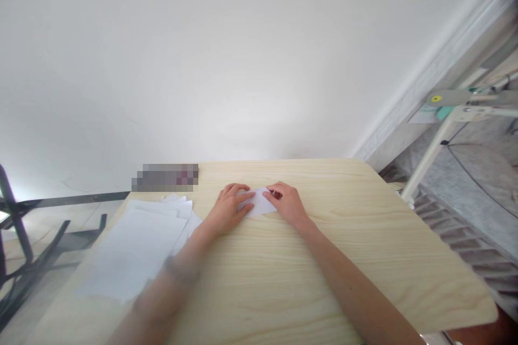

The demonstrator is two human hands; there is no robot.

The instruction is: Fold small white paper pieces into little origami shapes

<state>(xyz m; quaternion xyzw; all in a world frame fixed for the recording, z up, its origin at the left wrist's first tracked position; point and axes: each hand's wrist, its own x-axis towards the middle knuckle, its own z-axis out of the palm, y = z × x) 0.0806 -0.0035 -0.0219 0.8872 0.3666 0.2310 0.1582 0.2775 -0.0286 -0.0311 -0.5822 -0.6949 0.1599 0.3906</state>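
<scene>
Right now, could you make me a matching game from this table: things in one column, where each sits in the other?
Things: 1 left hand; 2 right hand; 3 small white paper; 4 stack of white sheets.
Places: A under both hands; B on the paper's right end; C near the left edge of the table; D on the paper's left end.
Pairs: 1-D; 2-B; 3-A; 4-C.

Table (343, 259) pale wood-grain, smooth matt; folded sheet (259, 204) white matt paper
</scene>
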